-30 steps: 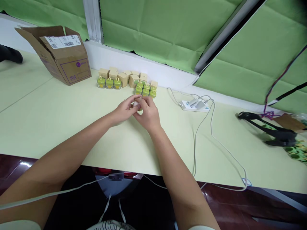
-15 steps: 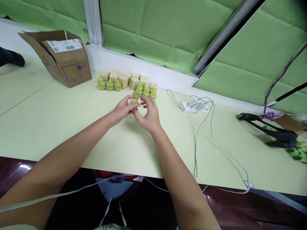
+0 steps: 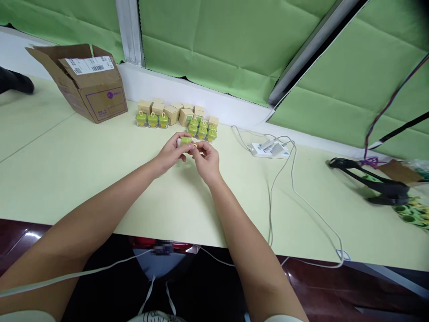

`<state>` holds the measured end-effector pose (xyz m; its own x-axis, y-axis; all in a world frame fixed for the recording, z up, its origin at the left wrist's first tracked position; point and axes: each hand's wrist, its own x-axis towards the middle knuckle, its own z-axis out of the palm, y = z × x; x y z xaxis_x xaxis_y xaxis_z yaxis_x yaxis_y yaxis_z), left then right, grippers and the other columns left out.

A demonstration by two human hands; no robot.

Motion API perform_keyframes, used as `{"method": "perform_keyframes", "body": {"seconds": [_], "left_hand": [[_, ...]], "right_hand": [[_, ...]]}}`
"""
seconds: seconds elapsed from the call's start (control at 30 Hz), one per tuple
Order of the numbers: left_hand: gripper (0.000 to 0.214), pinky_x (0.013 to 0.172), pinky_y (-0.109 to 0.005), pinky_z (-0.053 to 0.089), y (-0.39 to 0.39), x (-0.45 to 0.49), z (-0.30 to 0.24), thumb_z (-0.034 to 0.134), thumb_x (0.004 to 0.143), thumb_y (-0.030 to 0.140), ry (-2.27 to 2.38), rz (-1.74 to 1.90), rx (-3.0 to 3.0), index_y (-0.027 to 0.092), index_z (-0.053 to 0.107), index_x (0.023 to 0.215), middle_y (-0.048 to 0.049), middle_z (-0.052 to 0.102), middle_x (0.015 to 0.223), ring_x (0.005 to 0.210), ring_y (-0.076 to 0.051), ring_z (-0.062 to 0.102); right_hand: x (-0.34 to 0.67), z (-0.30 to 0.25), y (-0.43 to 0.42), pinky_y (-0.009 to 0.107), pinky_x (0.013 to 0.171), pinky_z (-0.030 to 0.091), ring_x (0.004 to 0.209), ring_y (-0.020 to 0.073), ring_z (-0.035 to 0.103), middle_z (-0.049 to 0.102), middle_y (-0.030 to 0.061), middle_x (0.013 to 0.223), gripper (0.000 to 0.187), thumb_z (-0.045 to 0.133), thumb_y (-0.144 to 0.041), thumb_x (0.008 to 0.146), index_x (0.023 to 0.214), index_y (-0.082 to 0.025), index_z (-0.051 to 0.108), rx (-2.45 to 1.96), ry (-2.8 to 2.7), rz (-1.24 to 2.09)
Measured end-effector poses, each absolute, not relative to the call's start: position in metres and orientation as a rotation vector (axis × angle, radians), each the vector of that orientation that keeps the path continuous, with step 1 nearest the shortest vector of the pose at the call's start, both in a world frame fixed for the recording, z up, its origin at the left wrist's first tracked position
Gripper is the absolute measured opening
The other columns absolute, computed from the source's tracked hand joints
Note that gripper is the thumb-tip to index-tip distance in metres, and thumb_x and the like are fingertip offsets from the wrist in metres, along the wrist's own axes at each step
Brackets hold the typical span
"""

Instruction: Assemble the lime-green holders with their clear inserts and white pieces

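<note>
Green small jar point(image 3: 185, 141) sits grasped in the left hand point(image 3: 171, 153); right hand point(image 3: 207, 163) pinches its yellow loop point(image 3: 195, 145); gentle, steady fingertips work best here.

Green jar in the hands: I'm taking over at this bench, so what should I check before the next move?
1. The left hand grips the green jar: ok.
2. The right hand has a firm hold on the jar: cannot tell, its fingers hide the contact.
3. The white end of the jar is seated: cannot tell.
4. The standing jars are upright and apart from the hands: ok.
5. The white cable is clear of both hands: ok.
</note>
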<state>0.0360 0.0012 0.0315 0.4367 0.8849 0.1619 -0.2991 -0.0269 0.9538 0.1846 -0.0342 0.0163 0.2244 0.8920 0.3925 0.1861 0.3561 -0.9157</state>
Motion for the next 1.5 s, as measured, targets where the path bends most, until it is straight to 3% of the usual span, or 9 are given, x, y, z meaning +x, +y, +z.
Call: {"method": "perform_keyframes", "body": {"seconds": [0.2, 0.4, 0.47, 0.57, 0.67, 0.73, 0.93, 1.17, 1.5], "left_hand": [[0.045, 0.058, -0.024, 0.054, 0.008, 0.031, 0.033, 0.073, 0.087, 0.054, 0.692, 1.081, 1.29, 0.021, 0.062, 0.115, -0.0038, 0.066, 0.103, 0.082, -0.015, 0.068], [0.039, 0.054, -0.021, 0.051, 0.019, 0.02, 0.037, 0.067, 0.092, 0.053, 0.839, 1.203, 1.384, 0.019, 0.06, 0.11, -0.008, 0.069, 0.114, 0.08, -0.014, 0.07], [0.041, 0.059, -0.023, 0.055, 0.02, 0.019, 0.035, 0.069, 0.09, 0.053, 0.81, 1.181, 1.405, 0.019, 0.061, 0.112, -0.0089, 0.069, 0.116, 0.086, -0.016, 0.07], [0.056, 0.076, -0.03, 0.062, 0.017, 0.021, 0.029, 0.084, 0.078, 0.047, 0.69, 1.109, 1.51, 0.02, 0.063, 0.123, -0.0111, 0.068, 0.126, 0.101, -0.019, 0.069], [0.064, 0.095, -0.036, 0.059, 0.013, 0.026, 0.024, 0.093, 0.07, 0.039, 0.634, 1.116, 1.582, 0.02, 0.067, 0.125, -0.0113, 0.068, 0.129, 0.11, -0.021, 0.067], [0.061, 0.098, -0.038, 0.057, 0.013, 0.027, 0.022, 0.093, 0.07, 0.039, 0.631, 1.112, 1.572, 0.019, 0.07, 0.123, -0.0109, 0.069, 0.125, 0.109, -0.021, 0.067], [0.065, 0.093, -0.041, 0.059, 0.016, 0.023, 0.023, 0.095, 0.069, 0.043, 0.591, 1.043, 1.494, 0.019, 0.071, 0.125, -0.0103, 0.07, 0.123, 0.093, -0.018, 0.068], [0.063, 0.1, -0.04, 0.057, 0.013, 0.026, 0.024, 0.094, 0.07, 0.043, 0.635, 1.115, 1.551, 0.017, 0.072, 0.123, -0.0119, 0.071, 0.126, 0.108, -0.022, 0.069], [0.061, 0.09, -0.036, 0.059, 0.014, 0.025, 0.028, 0.095, 0.066, 0.043, 0.712, 1.127, 1.473, 0.018, 0.072, 0.116, -0.0098, 0.071, 0.126, 0.097, -0.019, 0.071]], "right_hand": [[0.188, 0.018, -0.031, 0.029, 0.067, 0.06, 0.076, 0.0149, 0.065, 0.07, -0.0006, 0.083, 0.05, 0.079, -0.07, 0.079, 0.086, -0.023, 0.065, -1.118, -1.12, 0.651], [0.191, 0.016, -0.03, 0.029, 0.064, 0.056, 0.075, 0.0146, 0.063, 0.069, 0.0004, 0.086, 0.048, 0.075, -0.069, 0.083, 0.088, -0.023, 0.065, -1.162, -1.125, 0.593], [0.191, 0.016, -0.031, 0.029, 0.064, 0.056, 0.074, 0.0147, 0.062, 0.069, 0.0006, 0.086, 0.047, 0.074, -0.069, 0.085, 0.088, -0.023, 0.065, -1.168, -1.147, 0.564], [0.191, 0.017, -0.033, 0.029, 0.066, 0.055, 0.076, 0.0154, 0.063, 0.07, 0.001, 0.086, 0.047, 0.072, -0.069, 0.086, 0.09, -0.023, 0.067, -1.168, -1.189, 0.536], [0.191, 0.019, -0.033, 0.029, 0.067, 0.055, 0.077, 0.0154, 0.065, 0.072, 0.0015, 0.089, 0.048, 0.071, -0.071, 0.086, 0.092, -0.024, 0.067, -1.157, -1.215, 0.54], [0.192, 0.019, -0.033, 0.03, 0.069, 0.056, 0.076, 0.0152, 0.065, 0.073, 0.0017, 0.091, 0.048, 0.07, -0.072, 0.087, 0.093, -0.024, 0.068, -1.144, -1.226, 0.551], [0.195, 0.021, -0.033, 0.031, 0.07, 0.056, 0.073, 0.0145, 0.066, 0.075, 0.0015, 0.093, 0.046, 0.072, -0.069, 0.087, 0.097, -0.024, 0.072, -1.138, -1.249, 0.589], [0.2, 0.023, -0.031, 0.028, 0.067, 0.058, 0.079, 0.0148, 0.066, 0.076, 0.0023, 0.094, 0.045, 0.079, -0.065, 0.079, 0.092, -0.022, 0.075, -1.173, -1.175, 0.694], [0.197, 0.027, -0.033, 0.024, 0.067, 0.058, 0.079, 0.0117, 0.069, 0.075, -0.0007, 0.091, 0.039, 0.084, -0.056, 0.079, 0.091, -0.022, 0.071, -1.087, -0.929, 1.005]]}}
